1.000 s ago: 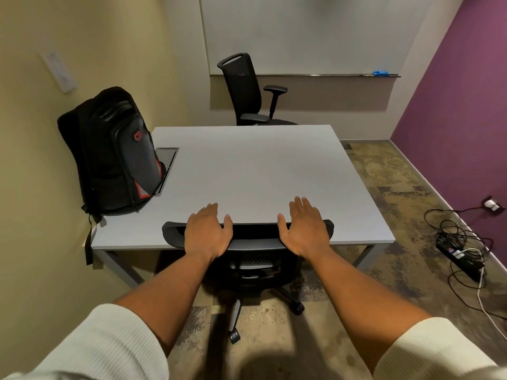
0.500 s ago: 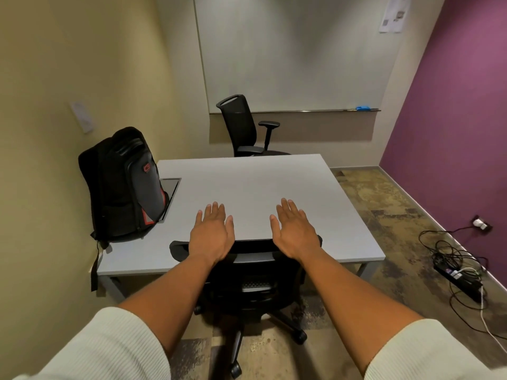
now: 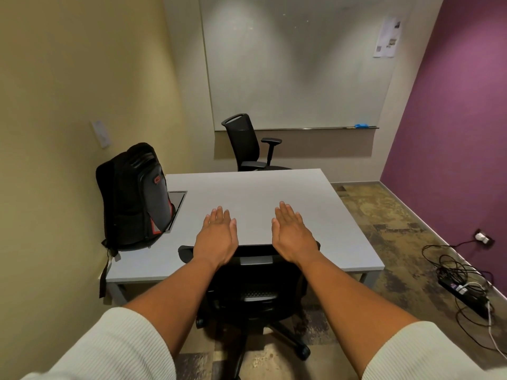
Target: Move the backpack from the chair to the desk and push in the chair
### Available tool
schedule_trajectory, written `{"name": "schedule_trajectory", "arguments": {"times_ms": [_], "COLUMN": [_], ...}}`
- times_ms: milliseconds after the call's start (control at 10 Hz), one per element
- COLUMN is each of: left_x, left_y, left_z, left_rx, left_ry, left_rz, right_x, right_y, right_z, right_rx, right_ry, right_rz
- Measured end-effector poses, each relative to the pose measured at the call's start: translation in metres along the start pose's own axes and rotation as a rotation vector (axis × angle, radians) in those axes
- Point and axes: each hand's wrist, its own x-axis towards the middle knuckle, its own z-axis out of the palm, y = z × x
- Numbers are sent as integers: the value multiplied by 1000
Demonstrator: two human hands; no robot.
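A black backpack (image 3: 134,196) with red trim stands upright on the left part of the grey desk (image 3: 252,198), leaning at the yellow wall. A black office chair (image 3: 255,283) sits against the desk's near edge, its backrest top at the desk's rim. My left hand (image 3: 216,237) and my right hand (image 3: 293,234) hover flat, palms down, just above the backrest top, fingers extended and holding nothing.
A second black chair (image 3: 247,144) stands beyond the desk under a whiteboard (image 3: 296,64). A power strip (image 3: 463,297) with tangled cables lies on the floor at the right, near the purple wall. A cable hatch (image 3: 178,201) is set in the desk beside the backpack.
Both hands have lifted off the backrest and flattened above it. The view has tilted up and drawn back, showing more of the whiteboard and wall.
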Motion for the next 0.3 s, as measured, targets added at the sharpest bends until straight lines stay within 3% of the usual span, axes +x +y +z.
{"name": "schedule_trajectory", "arguments": {"times_ms": [300], "left_x": [2], "left_y": [2], "left_z": [-12], "left_rx": [-13], "left_ry": [51], "left_rz": [29], "right_x": [-5], "right_y": [-5], "right_z": [-10], "right_rx": [0], "right_ry": [50], "right_rz": [-20]}}
